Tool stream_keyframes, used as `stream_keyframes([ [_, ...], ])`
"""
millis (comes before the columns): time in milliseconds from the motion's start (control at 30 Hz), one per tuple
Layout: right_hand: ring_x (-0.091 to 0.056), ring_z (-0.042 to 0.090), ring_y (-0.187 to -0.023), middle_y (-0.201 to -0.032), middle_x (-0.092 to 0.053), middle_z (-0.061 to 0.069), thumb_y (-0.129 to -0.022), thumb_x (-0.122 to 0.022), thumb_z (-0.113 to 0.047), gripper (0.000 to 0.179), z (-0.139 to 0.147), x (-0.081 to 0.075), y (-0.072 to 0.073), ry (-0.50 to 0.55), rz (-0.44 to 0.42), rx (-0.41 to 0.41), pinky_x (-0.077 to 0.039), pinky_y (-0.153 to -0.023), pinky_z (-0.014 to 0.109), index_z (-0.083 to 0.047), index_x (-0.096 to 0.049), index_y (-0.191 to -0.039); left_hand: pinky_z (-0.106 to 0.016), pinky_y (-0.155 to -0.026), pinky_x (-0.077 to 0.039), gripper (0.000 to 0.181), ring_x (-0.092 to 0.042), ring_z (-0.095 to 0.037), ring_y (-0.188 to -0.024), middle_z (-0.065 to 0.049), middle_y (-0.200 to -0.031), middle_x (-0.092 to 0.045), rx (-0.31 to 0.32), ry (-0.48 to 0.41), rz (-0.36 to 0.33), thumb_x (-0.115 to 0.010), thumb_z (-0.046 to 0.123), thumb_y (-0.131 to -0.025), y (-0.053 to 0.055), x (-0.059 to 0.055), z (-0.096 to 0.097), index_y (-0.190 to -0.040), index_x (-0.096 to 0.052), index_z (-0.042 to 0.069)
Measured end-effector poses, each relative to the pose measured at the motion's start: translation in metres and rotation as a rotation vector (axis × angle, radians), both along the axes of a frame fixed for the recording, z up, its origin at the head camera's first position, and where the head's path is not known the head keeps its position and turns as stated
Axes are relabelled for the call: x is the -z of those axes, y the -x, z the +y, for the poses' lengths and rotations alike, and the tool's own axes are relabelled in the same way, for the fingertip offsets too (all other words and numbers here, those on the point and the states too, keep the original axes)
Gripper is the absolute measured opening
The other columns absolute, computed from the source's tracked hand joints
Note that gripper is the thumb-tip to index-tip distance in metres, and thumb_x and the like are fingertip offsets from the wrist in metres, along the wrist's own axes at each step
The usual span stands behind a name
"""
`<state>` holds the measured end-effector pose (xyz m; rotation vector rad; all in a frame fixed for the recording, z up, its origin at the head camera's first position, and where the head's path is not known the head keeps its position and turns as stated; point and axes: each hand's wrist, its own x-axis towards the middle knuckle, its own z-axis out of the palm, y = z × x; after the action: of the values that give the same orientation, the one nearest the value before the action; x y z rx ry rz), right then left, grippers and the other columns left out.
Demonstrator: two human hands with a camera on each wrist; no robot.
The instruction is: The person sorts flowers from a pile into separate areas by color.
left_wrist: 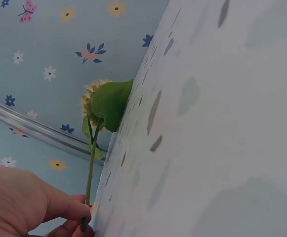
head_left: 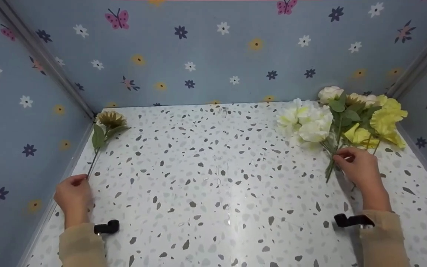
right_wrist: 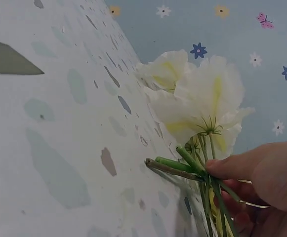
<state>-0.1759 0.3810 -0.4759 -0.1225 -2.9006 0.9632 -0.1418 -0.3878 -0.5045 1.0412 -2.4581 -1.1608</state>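
At the tabletop's [head_left: 213, 200] eight o'clock, our left hand [head_left: 73, 196] pinches a single flower's stem [left_wrist: 90, 173], its bloom [head_left: 110, 119] at ten; at three, our right hand [head_left: 361, 168] pinches several stems [right_wrist: 175, 170] below white blossoms [head_left: 310, 122]. We'd best grip lightly, sparing the petals and easing tangled stems apart.

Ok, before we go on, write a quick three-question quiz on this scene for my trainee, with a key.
1. True or false: the left hand pinches a flower stem.
2. In the head view, which lie nearer the right wall: A, the ruffled white flowers; B, the yellow flowers?
3. Fill in: the right hand grips several ____.

Key: 1 true; 2 B; 3 stems.
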Motion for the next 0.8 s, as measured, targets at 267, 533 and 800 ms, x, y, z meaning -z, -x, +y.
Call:
stream_keyframes([
  [267,-0.068,0.04,-0.107,-0.117,-0.074,0.022,-0.111,-0.066,-0.029,0.033,-0.002,-0.004,0.001,0.031,-0.001,0.009,-0.055,-0.07,0.036,-0.003,-0.075,-0.129,-0.056,-0.115,-0.041,0.042,-0.053,-0.044,-0.137,-0.026,-0.143,-0.061,-0.012,-0.031,-0.008,-0.049,0.015,-0.11,0.0,-0.007,0.004,-0.145,-0.066,-0.002],
  [533,-0.064,0.026,-0.109,-0.125,-0.073,0.02,-0.112,-0.063,-0.036,0.041,-0.003,-0.016,-0.003,0.065,0.077,0.09,-0.048,-0.077,0.025,-0.002,-0.073,-0.135,-0.055,-0.119,-0.04,0.048,-0.047,-0.042,-0.149,-0.023,-0.155,-0.058,-0.004,-0.088,-0.03,-0.048,0.027,-0.113,0.002,-0.025,0.009,-0.153,-0.062,0.004],
  [800,-0.063,0.004,-0.097,-0.104,-0.072,-0.013,-0.109,-0.07,-0.028,0.038,-0.017,-0.04,-0.003,0.406,0.217,0.251,-0.052,-0.078,0.013,-0.002,-0.073,-0.136,-0.021,-0.081,-0.051,0.046,-0.067,-0.016,-0.106,-0.012,-0.133,-0.07,0.054,-0.18,0.101,-0.056,0.03,-0.113,0.015,-0.042,0.046,-0.152,-0.064,0.006],
])
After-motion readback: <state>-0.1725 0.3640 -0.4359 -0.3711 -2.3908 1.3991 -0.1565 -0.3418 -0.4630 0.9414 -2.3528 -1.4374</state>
